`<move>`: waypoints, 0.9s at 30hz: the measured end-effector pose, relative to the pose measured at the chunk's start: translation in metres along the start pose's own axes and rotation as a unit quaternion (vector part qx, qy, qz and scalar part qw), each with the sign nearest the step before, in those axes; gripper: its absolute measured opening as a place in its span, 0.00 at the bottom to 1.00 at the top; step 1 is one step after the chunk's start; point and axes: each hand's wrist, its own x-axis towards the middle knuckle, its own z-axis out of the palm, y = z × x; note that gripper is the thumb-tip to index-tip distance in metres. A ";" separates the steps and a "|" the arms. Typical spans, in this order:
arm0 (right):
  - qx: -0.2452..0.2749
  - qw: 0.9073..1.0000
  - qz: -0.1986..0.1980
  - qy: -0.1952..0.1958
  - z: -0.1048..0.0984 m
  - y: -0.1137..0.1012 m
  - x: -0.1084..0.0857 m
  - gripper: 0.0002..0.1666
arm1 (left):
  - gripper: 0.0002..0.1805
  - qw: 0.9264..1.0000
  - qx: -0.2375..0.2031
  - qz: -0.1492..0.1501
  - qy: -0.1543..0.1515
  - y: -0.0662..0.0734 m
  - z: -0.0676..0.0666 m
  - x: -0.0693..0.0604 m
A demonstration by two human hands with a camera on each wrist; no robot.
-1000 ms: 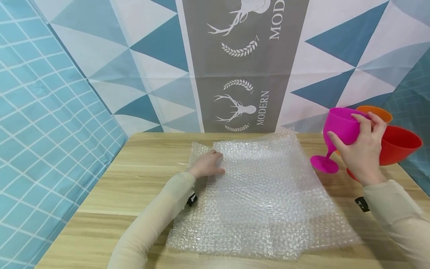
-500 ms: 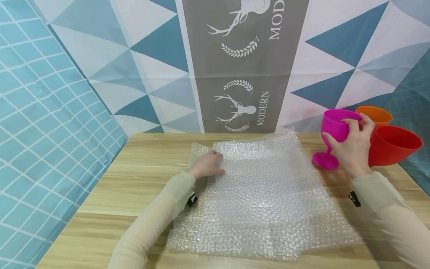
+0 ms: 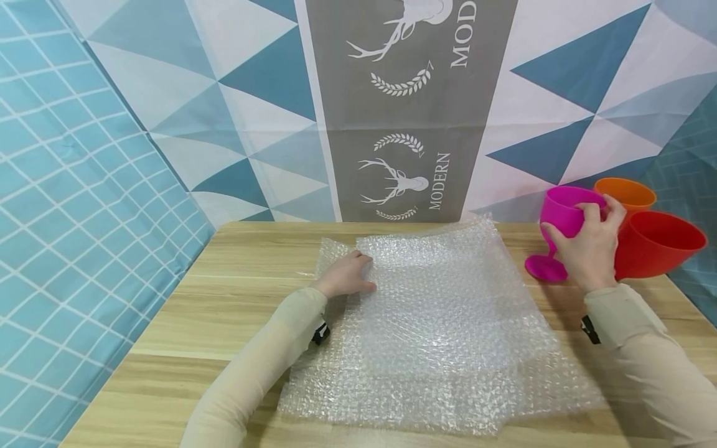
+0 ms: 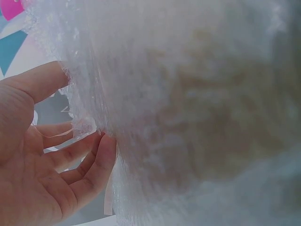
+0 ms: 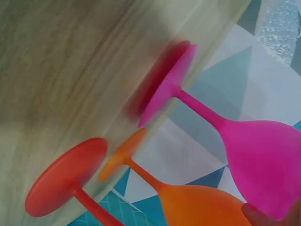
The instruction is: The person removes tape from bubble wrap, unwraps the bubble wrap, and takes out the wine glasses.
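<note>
My right hand (image 3: 594, 249) grips the bowl of a magenta plastic goblet (image 3: 560, 218), fingers over the rim and thumb on the near side. Its round foot is low over the table; a dark red reflection lies beside the foot in the right wrist view, and I cannot tell whether it touches. Layered sheets of clear bubble wrap (image 3: 437, 311) lie flat in the middle. At their left edge is my left hand (image 3: 343, 274). The left wrist view has that bubble wrap edge between its thumb and curled fingers (image 4: 96, 176).
Close behind and right of my right hand stand an orange goblet (image 3: 627, 194) and a red goblet (image 3: 652, 249). The wooden table (image 3: 185, 311) meets a patterned cloth wall (image 3: 403, 112) at the back. Blue tiled cloth (image 3: 67, 205) borders the left side.
The magenta goblet has gone from tilted to nearly upright as my right hand shifted left. In the last half second it hardly moves. My left hand stays in place.
</note>
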 end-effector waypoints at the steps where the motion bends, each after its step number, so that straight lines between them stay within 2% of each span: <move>1: 0.000 1.000 0.001 0.001 0.000 0.001 0.000 0.38 | 0.39 1.000 -0.001 0.000 0.001 0.000 0.000 0.000; 14: -0.007 0.999 -0.012 0.035 0.004 0.013 0.000 0.36 | 0.39 1.000 -0.009 -0.001 0.002 0.001 0.000 0.000; 22: -0.017 1.000 -0.002 0.026 0.004 0.010 -0.001 0.40 | 0.39 1.000 -0.009 0.003 0.003 0.000 0.000 -0.001; 27: -0.022 0.999 -0.011 0.040 0.004 0.006 0.000 0.42 | 0.39 1.000 -0.004 0.002 0.003 0.000 0.001 0.000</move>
